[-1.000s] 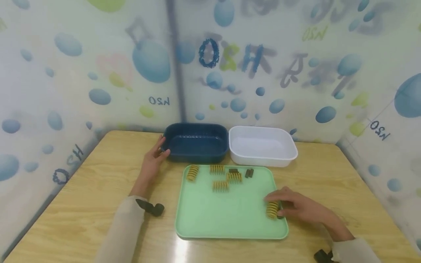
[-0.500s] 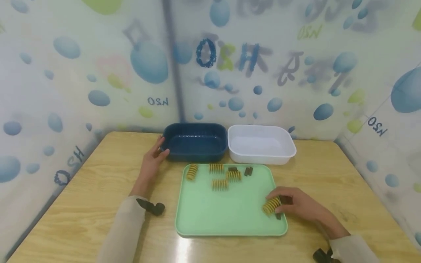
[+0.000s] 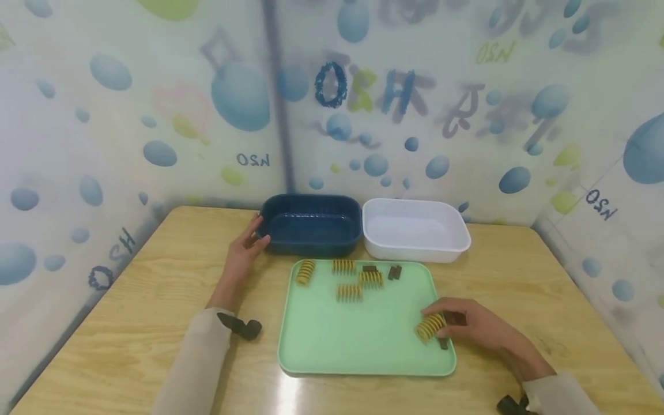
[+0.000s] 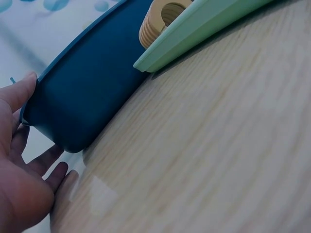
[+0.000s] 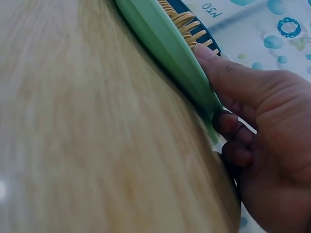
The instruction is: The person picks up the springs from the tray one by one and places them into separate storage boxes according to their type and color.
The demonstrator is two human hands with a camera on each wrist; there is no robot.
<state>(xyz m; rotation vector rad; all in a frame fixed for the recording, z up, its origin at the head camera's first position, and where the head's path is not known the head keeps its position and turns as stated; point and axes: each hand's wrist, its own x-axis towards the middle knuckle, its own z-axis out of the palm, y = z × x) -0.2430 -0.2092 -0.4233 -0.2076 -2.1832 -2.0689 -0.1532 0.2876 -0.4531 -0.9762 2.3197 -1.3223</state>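
My right hand (image 3: 469, 324) is at the right side of the pale green tray (image 3: 358, 346), with thumb and fingers on a yellow coil spring (image 3: 430, 327). That spring lies tilted, and a small dark block (image 3: 443, 344) shows just below the thumb. In the right wrist view the thumb (image 5: 233, 77) reaches over the tray's rim to the coils, other fingers curling below it. At the back left, my left hand (image 3: 242, 252) holds the left end of a dark blue dish (image 3: 311, 248). The left wrist view has the thumb (image 4: 22, 92) on its rim.
Several more yellow springs (image 3: 349, 292) lie across the tray's back part. Small dark blocks (image 3: 395, 272) are among them and to their right. A white dish (image 3: 415, 253) stands right beside the blue one, both near the patterned wall (image 3: 207, 161).
The spring under my right hand has turned from nearly upright in view to a slant, uncovering the dark block beside it. My left hand has stayed at the blue dish.
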